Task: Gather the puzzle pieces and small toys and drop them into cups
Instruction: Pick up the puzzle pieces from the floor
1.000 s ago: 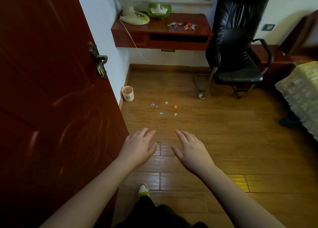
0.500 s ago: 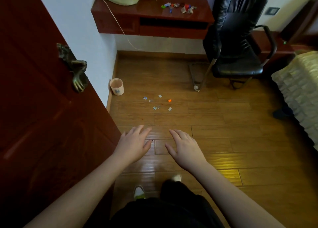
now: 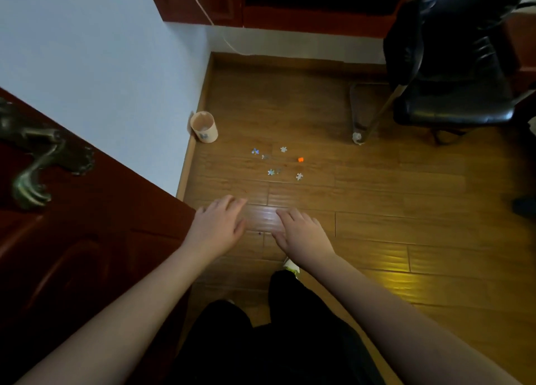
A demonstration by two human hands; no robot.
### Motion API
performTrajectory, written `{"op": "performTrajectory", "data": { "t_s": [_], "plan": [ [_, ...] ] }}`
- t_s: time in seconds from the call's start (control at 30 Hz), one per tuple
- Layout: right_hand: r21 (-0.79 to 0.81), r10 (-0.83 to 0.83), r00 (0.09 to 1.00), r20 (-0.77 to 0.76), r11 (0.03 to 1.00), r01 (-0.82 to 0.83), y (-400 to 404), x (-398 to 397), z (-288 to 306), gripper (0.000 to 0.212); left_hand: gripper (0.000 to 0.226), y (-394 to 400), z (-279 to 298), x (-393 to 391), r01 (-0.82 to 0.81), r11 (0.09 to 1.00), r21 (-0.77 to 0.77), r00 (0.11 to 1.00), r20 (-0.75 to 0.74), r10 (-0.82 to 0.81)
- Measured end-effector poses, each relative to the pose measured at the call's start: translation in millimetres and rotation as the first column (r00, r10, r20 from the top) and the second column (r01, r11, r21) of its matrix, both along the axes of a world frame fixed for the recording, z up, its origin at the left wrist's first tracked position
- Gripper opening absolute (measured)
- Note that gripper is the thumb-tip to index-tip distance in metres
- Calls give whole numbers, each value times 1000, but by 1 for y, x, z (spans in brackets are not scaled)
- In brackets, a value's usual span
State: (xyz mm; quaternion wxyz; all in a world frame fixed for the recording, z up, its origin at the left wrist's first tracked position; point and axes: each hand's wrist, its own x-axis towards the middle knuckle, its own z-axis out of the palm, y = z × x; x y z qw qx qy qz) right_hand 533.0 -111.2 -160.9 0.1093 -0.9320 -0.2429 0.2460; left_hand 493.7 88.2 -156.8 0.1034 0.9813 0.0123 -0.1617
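Observation:
Several small puzzle pieces [image 3: 271,172] lie scattered on the wooden floor [image 3: 377,199], with a tiny orange toy [image 3: 300,159] among them. A beige cup [image 3: 204,127] stands upright against the wall, left of the pieces. My left hand [image 3: 216,225] and my right hand [image 3: 301,233] are held out side by side, palms down, fingers straight, empty. Both hover nearer to me than the pieces and touch nothing.
A dark red door [image 3: 72,225] with a metal handle [image 3: 34,164] stands open at the left. A black office chair [image 3: 452,74] is at the upper right, beside a red wooden desk [image 3: 290,4]. My legs and one shoe [image 3: 291,265] show below.
The view has moved forward and tilted down, so the pieces and cup look larger and closer. Both hands stay out in front, empty, in much the same pose.

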Motion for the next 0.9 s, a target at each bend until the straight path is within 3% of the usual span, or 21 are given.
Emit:
{"op": "performTrajectory", "data": {
  "t_s": [0.17, 0.43, 0.73, 0.9],
  "plan": [
    [-5, 46, 998, -48, 999, -46, 11, 38, -42, 53, 56, 8, -38, 21, -52, 999, -1, 999, 11, 52],
    [2, -11, 989, -148, 1000, 12, 38, 54, -141, 49, 65, 37, -131, 33, -18, 1000, -2, 999, -45, 18],
    [-78, -34, 958, -286, 997, 12, 68, 46, -313, 39, 58, 55, -291, 70, 191, 981, 24, 976, -112, -187],
    [-77, -128, 911, -393, 991, 106, 87, 45, -435, 32, 61, 62, -401, 75, 169, 985, 29, 970, -185, -161]
  ]
}}
